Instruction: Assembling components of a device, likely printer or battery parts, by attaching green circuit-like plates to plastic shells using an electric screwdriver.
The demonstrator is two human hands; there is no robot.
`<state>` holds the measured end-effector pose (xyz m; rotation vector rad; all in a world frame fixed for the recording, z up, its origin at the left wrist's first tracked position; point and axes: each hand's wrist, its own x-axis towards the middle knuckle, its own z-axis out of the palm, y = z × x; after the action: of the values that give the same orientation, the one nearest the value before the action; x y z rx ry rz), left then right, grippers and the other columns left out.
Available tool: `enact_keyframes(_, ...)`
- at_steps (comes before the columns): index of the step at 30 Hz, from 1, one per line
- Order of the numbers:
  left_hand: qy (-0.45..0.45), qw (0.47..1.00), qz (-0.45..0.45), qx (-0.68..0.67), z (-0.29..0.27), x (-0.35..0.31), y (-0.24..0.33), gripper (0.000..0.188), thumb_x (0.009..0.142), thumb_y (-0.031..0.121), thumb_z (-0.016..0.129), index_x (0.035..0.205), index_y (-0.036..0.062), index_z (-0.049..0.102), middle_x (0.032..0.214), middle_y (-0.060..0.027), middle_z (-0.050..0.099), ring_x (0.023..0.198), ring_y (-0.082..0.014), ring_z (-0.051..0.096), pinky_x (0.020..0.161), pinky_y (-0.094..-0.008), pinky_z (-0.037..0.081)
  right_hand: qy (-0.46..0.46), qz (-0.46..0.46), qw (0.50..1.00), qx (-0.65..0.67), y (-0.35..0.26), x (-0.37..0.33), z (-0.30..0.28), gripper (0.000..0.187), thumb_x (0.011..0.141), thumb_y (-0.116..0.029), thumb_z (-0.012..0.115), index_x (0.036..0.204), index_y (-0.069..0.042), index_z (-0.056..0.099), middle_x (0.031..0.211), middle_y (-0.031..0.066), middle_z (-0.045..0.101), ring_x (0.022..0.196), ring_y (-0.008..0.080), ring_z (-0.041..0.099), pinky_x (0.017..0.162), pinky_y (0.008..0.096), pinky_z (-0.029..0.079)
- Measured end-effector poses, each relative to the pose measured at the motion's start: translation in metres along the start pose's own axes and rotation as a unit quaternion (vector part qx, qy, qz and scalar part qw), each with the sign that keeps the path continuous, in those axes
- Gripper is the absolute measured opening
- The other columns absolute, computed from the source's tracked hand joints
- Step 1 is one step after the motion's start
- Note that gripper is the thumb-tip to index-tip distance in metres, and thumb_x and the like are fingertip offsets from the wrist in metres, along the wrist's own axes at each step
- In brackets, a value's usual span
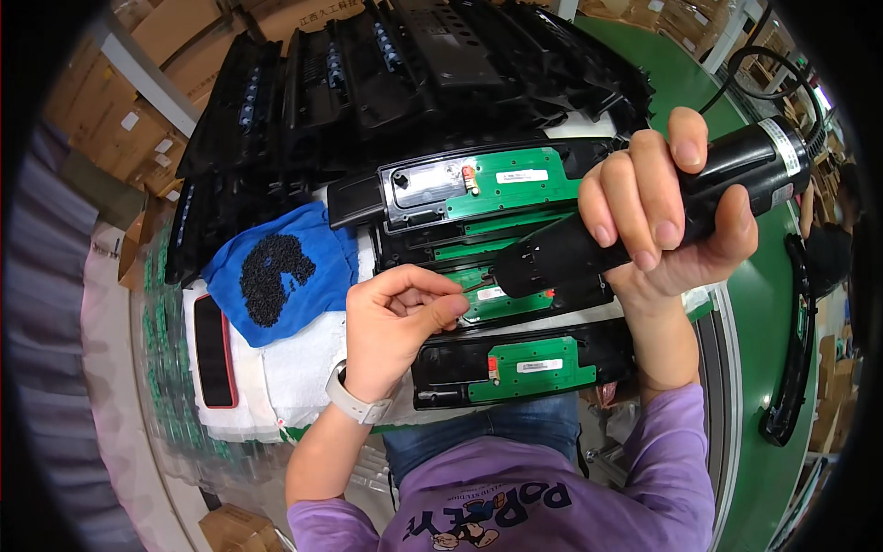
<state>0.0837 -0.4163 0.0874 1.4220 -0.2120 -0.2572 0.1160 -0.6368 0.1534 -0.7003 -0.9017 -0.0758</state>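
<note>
My right hand (658,202) is wrapped around a black electric screwdriver (556,258), held tilted with its nose toward the lower left. From that nose a thin bit (480,286) reaches to the fingertips of my left hand (391,308). Thumb and forefinger there are pinched at the bit's end; whatever small thing they may hold is hidden. Beneath both hands are black plastic housings with green circuit boards (501,308). A nearer housing (451,370) carries a green board (520,375), and another long housing (414,198) with a board lies beyond.
Small black screws (267,285) lie heaped on a blue cloth (317,253) at the left. A red-edged phone (214,350) rests beside it on white padding (303,377). Black plastic parts (386,83) are stacked behind. The screwdriver's cable (782,87) loops at upper right.
</note>
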Motion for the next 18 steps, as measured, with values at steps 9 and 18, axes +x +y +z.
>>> enact_keyframes(9,-0.011,0.999,-0.041,-0.024,0.0,-0.001,0.0,0.01,0.082,0.0,0.065,0.09,-0.0047,0.065,0.076,-0.0095,0.067,0.064,-0.0121,0.064,0.057,-0.0195,0.05,0.014,-0.004,1.0,0.01,0.004,-0.004,0.001,0.033,0.088,-0.034,0.057,0.103,-0.007,0.046,0.067,-0.001,0.051,0.051,0.0101,0.048,0.06,0.0294,0.043)
enact_keyframes(18,-0.028,0.999,-0.01,-0.035,0.001,-0.002,-0.003,0.01,0.08,-0.005,0.064,0.09,-0.0061,0.065,0.081,-0.0118,0.066,0.065,-0.0144,0.065,0.06,-0.0218,0.053,0.039,-0.003,0.999,0.036,0.011,-0.004,-0.002,0.03,0.09,-0.034,0.048,0.104,-0.007,0.048,0.065,0.0003,0.05,0.049,0.0107,0.046,0.058,0.0307,0.043)
